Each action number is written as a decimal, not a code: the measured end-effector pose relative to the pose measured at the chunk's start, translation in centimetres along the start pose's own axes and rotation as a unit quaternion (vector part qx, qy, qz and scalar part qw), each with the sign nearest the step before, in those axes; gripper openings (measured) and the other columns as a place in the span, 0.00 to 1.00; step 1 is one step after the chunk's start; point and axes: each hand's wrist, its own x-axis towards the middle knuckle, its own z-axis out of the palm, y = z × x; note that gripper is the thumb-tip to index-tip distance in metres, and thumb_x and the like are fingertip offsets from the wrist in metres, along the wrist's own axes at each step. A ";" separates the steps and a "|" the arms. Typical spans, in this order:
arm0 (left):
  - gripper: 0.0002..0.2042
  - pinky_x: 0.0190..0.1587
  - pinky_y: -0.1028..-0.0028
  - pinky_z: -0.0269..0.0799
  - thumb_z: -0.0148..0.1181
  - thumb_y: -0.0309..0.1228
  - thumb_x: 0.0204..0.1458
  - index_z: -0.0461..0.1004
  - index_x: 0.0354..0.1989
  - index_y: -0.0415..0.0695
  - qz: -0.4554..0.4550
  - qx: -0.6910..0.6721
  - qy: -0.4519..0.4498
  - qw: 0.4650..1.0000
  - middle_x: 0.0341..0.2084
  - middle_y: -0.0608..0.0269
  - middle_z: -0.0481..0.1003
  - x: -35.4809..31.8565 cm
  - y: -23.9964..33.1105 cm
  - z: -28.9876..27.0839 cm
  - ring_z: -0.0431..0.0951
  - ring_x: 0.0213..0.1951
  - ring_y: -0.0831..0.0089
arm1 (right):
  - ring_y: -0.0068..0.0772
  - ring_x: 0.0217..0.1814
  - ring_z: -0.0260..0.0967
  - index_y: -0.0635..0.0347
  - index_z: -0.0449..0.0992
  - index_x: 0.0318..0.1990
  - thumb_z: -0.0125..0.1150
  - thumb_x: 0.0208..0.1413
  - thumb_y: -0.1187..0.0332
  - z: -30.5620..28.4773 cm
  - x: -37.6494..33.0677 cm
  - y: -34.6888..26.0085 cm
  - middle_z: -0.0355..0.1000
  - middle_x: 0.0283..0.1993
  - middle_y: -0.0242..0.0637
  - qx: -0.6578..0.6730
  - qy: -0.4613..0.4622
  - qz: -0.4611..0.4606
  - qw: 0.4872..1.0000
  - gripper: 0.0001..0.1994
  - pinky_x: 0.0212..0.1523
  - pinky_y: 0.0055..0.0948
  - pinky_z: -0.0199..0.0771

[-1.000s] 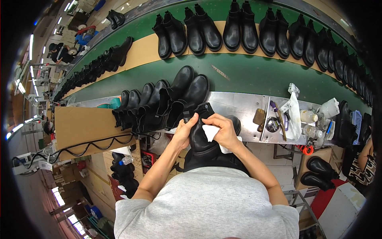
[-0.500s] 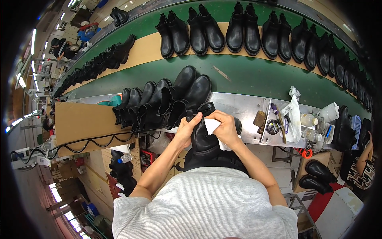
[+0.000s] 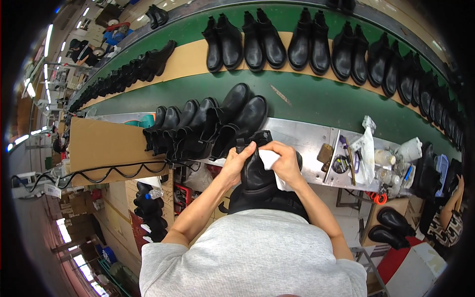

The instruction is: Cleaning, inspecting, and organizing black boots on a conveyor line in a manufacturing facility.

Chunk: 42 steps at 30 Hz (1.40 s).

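A black leather ankle boot point(image 3: 256, 173) rests against my lap, its shaft opening pointing away from me. My left hand point(image 3: 235, 165) is closed on the upper part of the shaft, thumb on the outside. In my right hand point(image 3: 285, 163) is a bunched white cloth point(image 3: 268, 158), pressed to the boot's shaft, and part of the cloth hangs below my fingers. Several black boots point(image 3: 198, 126) lie in a close row on the bench, just beyond my left hand.
A metal ledge point(image 3: 292, 133) fronts the green belt point(image 3: 316, 96), where more black boots point(image 3: 309, 44) stand on cardboard. Brushes point(image 3: 324, 153), a round tin point(image 3: 340, 164), jars point(image 3: 384, 157) and orange scissors point(image 3: 378, 198) lie at right. Another person's arm point(image 3: 452, 203) shows far right; a cardboard sheet point(image 3: 109, 148) stands left.
My right hand has shifted slightly along the boot's shaft with the white cloth. My left hand keeps its hold. The whole view has turned a little, so the bench appears shifted.
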 end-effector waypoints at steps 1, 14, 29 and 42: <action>0.15 0.31 0.76 0.73 0.63 0.39 0.48 0.73 0.34 0.37 0.000 -0.009 0.027 1.000 0.28 0.63 0.75 -0.5 0.1 0.5 0.75 0.28 0.77 | 0.26 0.32 0.70 0.66 0.77 0.33 0.59 0.41 0.81 0.0 -0.6 -0.3 0.72 0.30 0.34 -0.022 0.013 -0.051 0.998 0.09 0.34 0.21 0.67; 0.11 0.24 0.80 0.69 0.61 0.37 0.51 0.75 0.30 0.40 0.025 -0.035 -0.055 0.998 0.24 0.67 0.75 0.3 -1.8 -0.6 0.73 0.24 0.82 | 0.20 0.33 0.67 0.68 0.77 0.32 0.56 0.42 0.85 0.3 -1.4 1.2 0.71 0.31 0.30 0.089 0.014 0.114 0.989 0.09 0.33 0.16 0.66; 0.15 0.22 0.79 0.70 0.60 0.41 0.50 0.75 0.31 0.38 0.032 -0.030 -0.053 0.998 0.22 0.65 0.75 0.6 -1.8 -0.4 0.74 0.22 0.80 | 0.17 0.19 0.63 0.64 0.77 0.33 0.47 0.44 0.88 0.5 -1.3 0.8 0.70 0.28 0.29 0.166 0.024 0.129 0.977 0.14 0.16 0.16 0.59; 0.13 0.24 0.80 0.71 0.60 0.38 0.51 0.75 0.30 0.38 0.035 -0.026 -0.051 0.998 0.23 0.65 0.75 0.2 -1.0 0.2 0.74 0.23 0.81 | 0.17 0.21 0.63 0.63 0.77 0.34 0.51 0.45 0.87 0.1 -0.9 1.1 0.70 0.31 0.29 0.166 0.009 0.160 0.973 0.12 0.17 0.16 0.60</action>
